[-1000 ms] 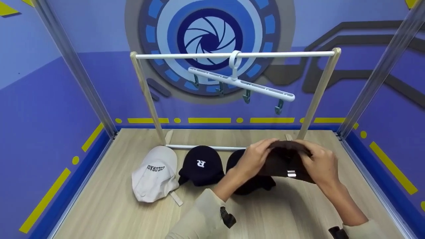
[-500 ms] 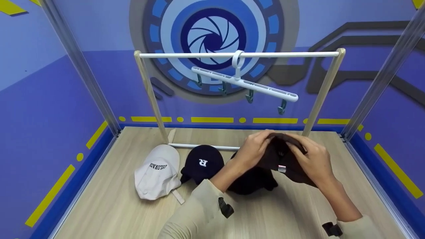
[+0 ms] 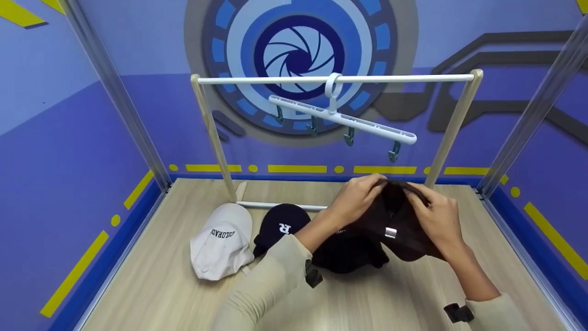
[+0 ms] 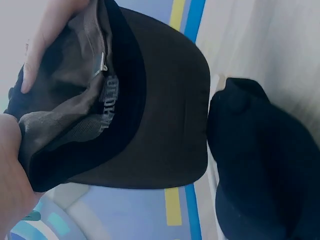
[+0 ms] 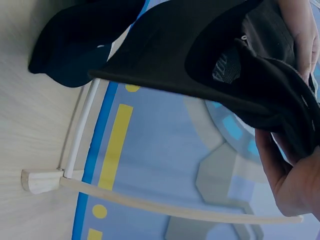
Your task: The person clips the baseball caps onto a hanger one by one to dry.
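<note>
Both hands hold a dark brown baseball cap [image 3: 409,246] up above the right of the table, its inside facing me. My left hand [image 3: 359,198] pinches the upper left edge of the cap, and my right hand [image 3: 440,218] pinches the upper right edge. A small silver tag or buckle [image 3: 391,232] shows on it. In the left wrist view the brim [image 4: 175,107] extends away from the hands, toward a black cap [image 4: 265,160] on the table. That black cap [image 3: 349,255] is partly covered by my left arm and the brown cap in the head view.
A white cap [image 3: 220,250] with dark lettering and a navy cap [image 3: 279,224] with a white R lie at left. Behind stands a wooden-post rack with a white rail [image 3: 257,80]. From it hangs a tilted white hanger [image 3: 340,118] with several green clips [image 3: 349,136].
Both hands have raised the brown cap slightly and tipped it, so more of its inside shows. The head view has shifted slightly left. The caps on the table stay put.
</note>
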The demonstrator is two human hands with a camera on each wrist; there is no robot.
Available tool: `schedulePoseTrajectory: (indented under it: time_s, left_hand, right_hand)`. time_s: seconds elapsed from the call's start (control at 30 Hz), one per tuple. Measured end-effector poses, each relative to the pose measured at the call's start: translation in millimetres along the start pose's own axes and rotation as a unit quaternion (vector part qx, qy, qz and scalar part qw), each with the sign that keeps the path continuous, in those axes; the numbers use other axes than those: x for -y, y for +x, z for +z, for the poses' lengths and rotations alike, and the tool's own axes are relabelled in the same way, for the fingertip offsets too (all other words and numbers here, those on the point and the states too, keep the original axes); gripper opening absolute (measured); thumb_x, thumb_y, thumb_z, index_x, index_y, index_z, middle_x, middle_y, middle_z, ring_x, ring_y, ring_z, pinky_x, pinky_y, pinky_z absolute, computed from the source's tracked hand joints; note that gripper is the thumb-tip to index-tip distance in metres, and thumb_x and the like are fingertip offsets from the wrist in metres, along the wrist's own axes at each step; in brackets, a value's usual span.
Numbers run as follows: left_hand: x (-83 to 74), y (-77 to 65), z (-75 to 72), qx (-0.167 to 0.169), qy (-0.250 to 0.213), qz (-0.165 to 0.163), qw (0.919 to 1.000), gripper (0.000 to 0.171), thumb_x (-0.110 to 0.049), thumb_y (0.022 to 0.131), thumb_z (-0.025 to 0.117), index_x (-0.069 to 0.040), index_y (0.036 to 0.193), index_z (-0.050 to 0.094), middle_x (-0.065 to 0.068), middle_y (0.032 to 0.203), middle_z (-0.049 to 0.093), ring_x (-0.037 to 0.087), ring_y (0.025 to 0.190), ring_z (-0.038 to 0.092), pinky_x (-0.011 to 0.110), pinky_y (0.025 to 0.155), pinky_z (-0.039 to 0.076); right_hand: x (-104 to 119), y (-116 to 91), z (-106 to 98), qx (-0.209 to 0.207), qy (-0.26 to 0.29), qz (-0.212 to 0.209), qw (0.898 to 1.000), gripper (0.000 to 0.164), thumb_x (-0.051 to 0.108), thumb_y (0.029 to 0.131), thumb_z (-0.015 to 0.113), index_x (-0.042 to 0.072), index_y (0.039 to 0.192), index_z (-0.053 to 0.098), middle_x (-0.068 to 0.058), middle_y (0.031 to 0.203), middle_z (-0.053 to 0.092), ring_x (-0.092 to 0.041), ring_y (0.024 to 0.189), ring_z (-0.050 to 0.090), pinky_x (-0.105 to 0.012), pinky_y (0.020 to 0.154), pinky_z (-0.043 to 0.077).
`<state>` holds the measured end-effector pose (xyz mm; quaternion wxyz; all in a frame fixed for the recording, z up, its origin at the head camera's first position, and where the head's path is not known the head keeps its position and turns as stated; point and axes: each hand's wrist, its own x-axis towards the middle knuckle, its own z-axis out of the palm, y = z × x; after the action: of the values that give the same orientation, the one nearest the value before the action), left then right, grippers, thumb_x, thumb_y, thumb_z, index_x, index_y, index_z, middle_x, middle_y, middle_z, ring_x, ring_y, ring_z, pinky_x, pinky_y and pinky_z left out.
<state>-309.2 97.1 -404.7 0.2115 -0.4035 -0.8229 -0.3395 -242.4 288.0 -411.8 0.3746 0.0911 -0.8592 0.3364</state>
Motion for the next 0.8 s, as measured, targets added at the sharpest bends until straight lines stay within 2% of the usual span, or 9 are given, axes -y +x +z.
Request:
schedulePoseTrajectory:
  time_s: [0.2, 0.33, 0.43, 0.6, 0.7, 0.8]
  left_hand:
    - [4.9, 5.4, 4.6, -0.004, 0.006, -0.014, 0.9999, 0.023, -0.027, 0.1, 0.048, -0.017, 0.11, 0.065, -0.006, 0.106, 0.068, 0.003, 0.101, 0.062, 0.013, 0.085, 0.046]
    - [5.4, 13.2, 8.1, -0.011, -0.03, -0.039, 0.9987, 0.03, -0.037, 0.099, 0.047, -0.018, 0.113, 0.064, -0.005, 0.106, 0.068, 0.005, 0.098, 0.062, 0.015, 0.084, 0.046]
    - [6.1, 21.4, 8.7, -0.029, -0.083, -0.067, 0.9938, 0.035, -0.041, 0.097, 0.048, -0.016, 0.119, 0.059, -0.003, 0.108, 0.067, 0.006, 0.095, 0.062, 0.015, 0.083, 0.046]
    - [6.6, 40.1, 6.0, -0.056, -0.192, -0.105, 0.9741, 0.04, -0.037, 0.096, 0.052, -0.013, 0.128, 0.053, -0.001, 0.116, 0.063, 0.002, 0.096, 0.06, 0.013, 0.083, 0.047]
    - [6.5, 50.1, 5.8, -0.047, -0.254, -0.116, 0.9591, 0.045, -0.036, 0.095, 0.055, -0.013, 0.133, 0.05, -0.003, 0.125, 0.059, 0.002, 0.105, 0.058, 0.015, 0.088, 0.046]
    - [6.2, 54.7, 6.9, -0.033, -0.303, -0.135, 0.9429, 0.048, -0.036, 0.094, 0.057, -0.015, 0.136, 0.049, -0.004, 0.13, 0.057, 0.003, 0.111, 0.057, 0.016, 0.091, 0.045]
  right_hand:
    - [-4.6, 5.2, 0.0, 0.025, 0.0, 0.033, 0.999, 0.022, 0.032, 0.09, 0.065, 0.02, 0.106, 0.074, -0.004, 0.094, 0.073, -0.021, 0.071, 0.066, -0.009, 0.059, 0.04]
    - [-9.0, 9.2, -4.8, 0.036, -0.011, 0.06, 0.998, 0.027, 0.037, 0.09, 0.063, 0.02, 0.108, 0.074, -0.005, 0.096, 0.073, -0.024, 0.076, 0.067, -0.011, 0.061, 0.041]
    - [-12.9, 12.1, -8.5, 0.047, -0.027, 0.09, 0.995, 0.032, 0.043, 0.09, 0.061, 0.02, 0.109, 0.073, -0.007, 0.097, 0.072, -0.025, 0.078, 0.067, -0.018, 0.061, 0.043]
    - [-18.4, 18.1, -11.3, 0.076, -0.044, 0.115, 0.989, 0.039, 0.047, 0.091, 0.057, 0.019, 0.112, 0.072, -0.012, 0.099, 0.072, -0.025, 0.073, 0.064, -0.026, 0.056, 0.044]
    - [-21.8, 20.6, -10.0, 0.089, -0.049, 0.119, 0.988, 0.041, 0.048, 0.092, 0.055, 0.017, 0.115, 0.07, -0.014, 0.102, 0.07, -0.028, 0.075, 0.064, -0.032, 0.058, 0.046]
    - [-24.3, 21.1, -6.8, 0.1, -0.052, 0.119, 0.986, 0.043, 0.048, 0.092, 0.054, 0.017, 0.117, 0.069, -0.017, 0.106, 0.069, -0.035, 0.081, 0.064, -0.044, 0.065, 0.049]
